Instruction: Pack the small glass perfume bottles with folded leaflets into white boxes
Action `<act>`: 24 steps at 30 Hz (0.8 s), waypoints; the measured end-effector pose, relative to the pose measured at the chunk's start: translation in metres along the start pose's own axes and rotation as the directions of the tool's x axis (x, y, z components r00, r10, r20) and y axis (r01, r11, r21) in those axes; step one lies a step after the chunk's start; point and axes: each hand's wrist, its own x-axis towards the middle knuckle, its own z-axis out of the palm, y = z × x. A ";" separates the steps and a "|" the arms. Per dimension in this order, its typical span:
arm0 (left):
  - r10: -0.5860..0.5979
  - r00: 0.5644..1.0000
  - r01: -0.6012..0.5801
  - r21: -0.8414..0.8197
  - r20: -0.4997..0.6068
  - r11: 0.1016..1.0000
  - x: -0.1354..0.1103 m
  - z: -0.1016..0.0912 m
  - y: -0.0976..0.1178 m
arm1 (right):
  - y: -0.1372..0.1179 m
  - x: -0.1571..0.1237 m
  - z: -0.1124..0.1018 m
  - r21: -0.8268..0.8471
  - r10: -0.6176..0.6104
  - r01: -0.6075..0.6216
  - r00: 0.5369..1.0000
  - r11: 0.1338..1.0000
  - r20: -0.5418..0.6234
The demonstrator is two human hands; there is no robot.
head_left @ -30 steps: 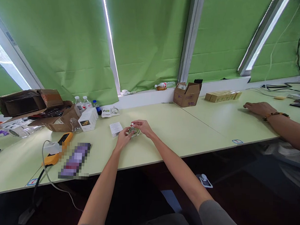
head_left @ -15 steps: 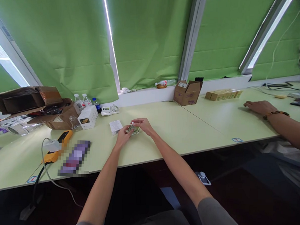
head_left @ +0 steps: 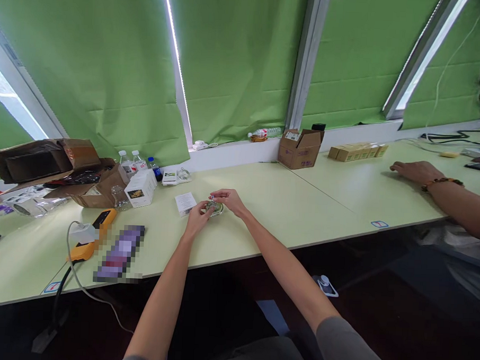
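Observation:
Near the front middle of the table, my two hands meet at a small, round, clear-looking coiled item (head_left: pixel 216 209). Its exact kind is too small to make out. My left hand (head_left: pixel 198 216) pinches it from the left side. The fingers of my right hand (head_left: pixel 228 199) are closed on a tiny whitish piece at its top edge. Just left of them a white printed card (head_left: pixel 185 203) lies flat on the table. Fingertips partly hide the coiled item.
A blurred phone (head_left: pixel 119 253), an orange power strip (head_left: pixel 92 237) and a white box (head_left: pixel 140 188) lie leftward. Open cartons (head_left: pixel 98 190) stand farther left. At the back are a cardboard box (head_left: pixel 300 149) and small yellow boxes (head_left: pixel 357 152). Another person's hand (head_left: pixel 417 171) rests at right.
Almost nothing differs. My hands keep the same place, with only a very slight shift of the fingers and the small piece at the top of the coiled item.

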 end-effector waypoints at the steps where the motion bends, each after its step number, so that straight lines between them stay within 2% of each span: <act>1: -0.003 1.000 0.003 0.000 0.001 1.000 0.000 0.000 0.000 | 0.000 0.000 0.000 -0.007 -0.001 0.001 1.000 1.000 -0.008; 16: -0.014 1.000 0.014 -0.004 -0.006 1.000 -0.002 0.000 0.006 | 0.005 0.004 0.002 -0.002 0.006 -0.006 0.999 1.000 -0.038; 24: -0.001 1.000 0.001 -0.007 -0.011 1.000 -0.003 0.000 0.007 | 0.007 0.004 0.001 -0.111 -0.024 0.020 0.999 0.994 -0.028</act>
